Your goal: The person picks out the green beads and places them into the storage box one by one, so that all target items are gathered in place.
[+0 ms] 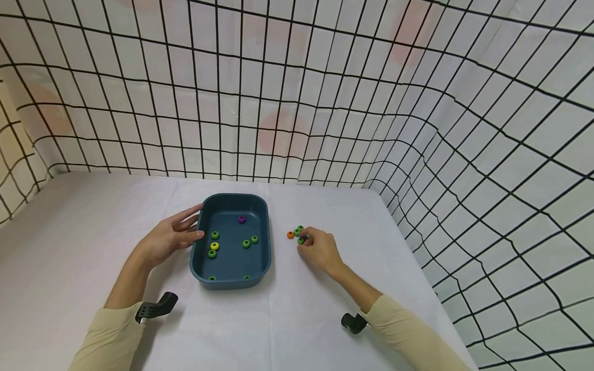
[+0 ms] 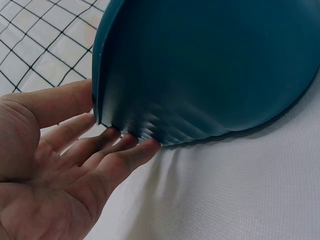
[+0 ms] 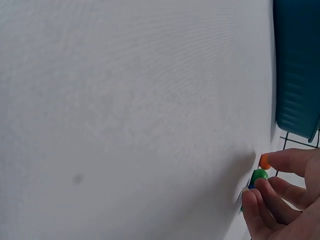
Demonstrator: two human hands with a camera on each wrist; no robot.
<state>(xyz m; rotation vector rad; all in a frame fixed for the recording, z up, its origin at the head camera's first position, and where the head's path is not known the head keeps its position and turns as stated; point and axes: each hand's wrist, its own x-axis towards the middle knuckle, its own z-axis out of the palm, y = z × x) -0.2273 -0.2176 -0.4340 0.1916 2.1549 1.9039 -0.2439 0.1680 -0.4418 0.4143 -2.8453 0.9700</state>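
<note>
A dark blue tray lies on the white table with several green beads, one yellow bead and one purple bead in it. My left hand is at the tray's left side, its thumb near the rim and its extended fingertips against the outer wall in the left wrist view. Right of the tray, my right hand reaches into a small cluster of green beads with bent fingers around them. A blue-purple bead shows by its fingertips, partly hidden; I cannot tell whether it is pinched. An orange bead sits at the cluster's left.
Black netting stands along the back and right of the table, with a pale sheet behind it. White cloth covers the table. Black wrist camera mounts stick out from both sleeves.
</note>
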